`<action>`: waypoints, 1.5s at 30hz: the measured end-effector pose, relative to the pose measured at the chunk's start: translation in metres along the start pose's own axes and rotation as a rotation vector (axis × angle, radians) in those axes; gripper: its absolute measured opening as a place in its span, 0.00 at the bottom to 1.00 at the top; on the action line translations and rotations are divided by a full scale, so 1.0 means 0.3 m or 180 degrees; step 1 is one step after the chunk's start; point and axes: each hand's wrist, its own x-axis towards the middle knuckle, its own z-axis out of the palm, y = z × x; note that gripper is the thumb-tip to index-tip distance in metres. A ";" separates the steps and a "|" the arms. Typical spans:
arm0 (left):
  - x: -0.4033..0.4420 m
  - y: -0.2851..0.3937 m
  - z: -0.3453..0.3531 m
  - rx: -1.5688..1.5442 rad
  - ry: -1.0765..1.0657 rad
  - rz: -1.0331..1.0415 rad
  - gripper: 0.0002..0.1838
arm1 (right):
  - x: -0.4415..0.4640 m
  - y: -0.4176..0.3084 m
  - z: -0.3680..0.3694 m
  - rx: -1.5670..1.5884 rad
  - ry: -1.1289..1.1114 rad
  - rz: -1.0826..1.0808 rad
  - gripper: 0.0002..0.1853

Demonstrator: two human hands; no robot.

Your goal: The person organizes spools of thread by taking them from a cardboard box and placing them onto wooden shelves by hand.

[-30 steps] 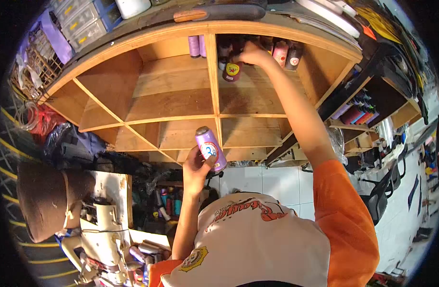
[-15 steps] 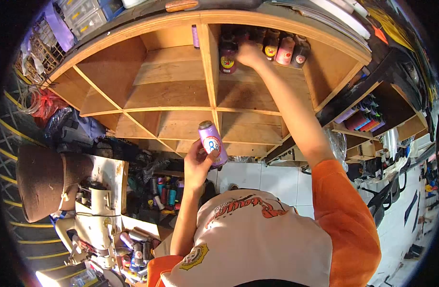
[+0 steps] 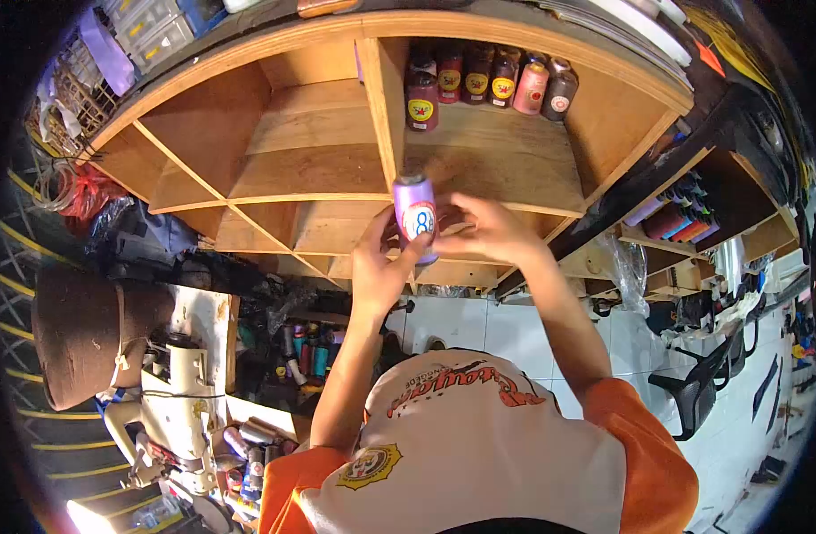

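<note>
My left hand (image 3: pixel 379 267) is closed around a purple bottle (image 3: pixel 414 198) with a dark top and a round white label reading "88". It holds the bottle tilted slightly, in front of the wooden shelf (image 3: pixel 390 133). My right hand (image 3: pixel 488 230) is just right of the bottle, its fingers apart and pointing at it. Whether those fingertips touch the bottle's side is hard to see. Several dark red and brown bottles (image 3: pixel 476 76) with yellow labels stand in the upper right compartment. Beside them are a pink bottle (image 3: pixel 532 86) and a dark bottle with a pale label (image 3: pixel 559 91).
A cream sewing machine (image 3: pixel 178 392) stands at the lower left, near a box of thread spools (image 3: pixel 252 463). More coloured spools (image 3: pixel 679 218) lie in a side shelf on the right. A black chair (image 3: pixel 697 392) stands on the white tiled floor (image 3: pixel 515 329).
My right hand has come down from the bottles in the upper right compartment to beside the purple bottle. My left hand has raised that bottle slightly and moved it right.
</note>
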 end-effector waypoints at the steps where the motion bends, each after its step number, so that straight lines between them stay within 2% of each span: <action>1: 0.011 0.003 0.007 -0.0091 -0.0044 -0.0030 0.29 | -0.021 0.000 0.029 -0.0083 0.0213 -0.0024 0.29; 6: 0.069 0.070 0.025 -0.0084 -0.0210 0.0043 0.30 | -0.029 -0.031 0.098 -0.0924 0.1449 -0.0450 0.28; 7: 0.077 0.078 0.024 -0.0016 -0.0229 0.0076 0.30 | -0.009 0.017 0.083 -0.0875 0.1581 -0.0444 0.27; 8: 0.090 0.051 0.024 0.0011 -0.0177 0.0468 0.26 | 0.031 0.108 0.051 -0.0828 0.1709 -0.0442 0.27; 10: 0.078 0.045 0.017 0.0269 -0.0007 0.0536 0.25 | 0.080 0.054 0.042 -0.0566 0.2048 -0.0924 0.27; 13: 0.032 0.041 0.006 0.0203 0.0041 0.0410 0.23 | 0.181 0.035 -0.015 -0.1585 0.2491 -0.0221 0.30; 16: -0.003 -0.023 -0.008 0.0060 0.0090 0.0294 0.22 | 0.342 0.142 -0.058 -0.1928 0.2855 -0.0118 0.26; 19: -0.046 -0.018 -0.040 0.0159 0.0187 0.0141 0.20 | 0.403 0.147 -0.048 -0.2078 0.3096 -0.0490 0.22; 20: -0.056 -0.030 -0.055 0.0181 0.0244 0.0119 0.19 | 0.417 0.141 -0.047 -0.1826 0.2995 -0.0334 0.21; 24: -0.083 -0.050 -0.120 0.0327 0.0348 -0.0078 0.18 | 0.449 0.176 -0.052 -0.2189 0.3114 -0.0464 0.21; 28: -0.077 -0.077 -0.141 0.0247 0.0376 -0.0105 0.17 | 0.445 0.180 -0.039 -0.2100 0.3227 -0.0690 0.23; 33: -0.051 -0.086 -0.126 0.0274 -0.0165 -0.0143 0.12 | 0.385 0.193 -0.042 -0.2155 0.3229 -0.0420 0.27; 34: -0.049 -0.099 -0.124 0.0250 -0.0343 -0.0177 0.11 | 0.343 0.181 -0.019 -0.2214 0.3584 -0.0639 0.26; 38: -0.033 -0.096 -0.093 0.0144 -0.1193 -0.0277 0.06 | 0.092 0.186 0.017 -0.1215 0.3509 -0.0633 0.19; 39: -0.027 -0.099 -0.085 0.0157 -0.1402 -0.0385 0.06 | -0.001 0.133 0.052 -0.1245 0.3619 -0.0399 0.17; 41: -0.028 -0.112 -0.065 0.0204 -0.1905 -0.0611 0.06 | -0.175 0.197 0.073 -0.0886 0.3695 0.0185 0.15; 42: -0.026 -0.104 -0.051 0.0324 -0.2121 -0.0596 0.06 | -0.260 0.220 0.097 -0.0712 0.3814 0.0241 0.13; 45: -0.049 -0.128 -0.004 0.0202 -0.2890 -0.0750 0.06 | -0.518 0.233 0.236 -0.0398 0.4599 0.0796 0.12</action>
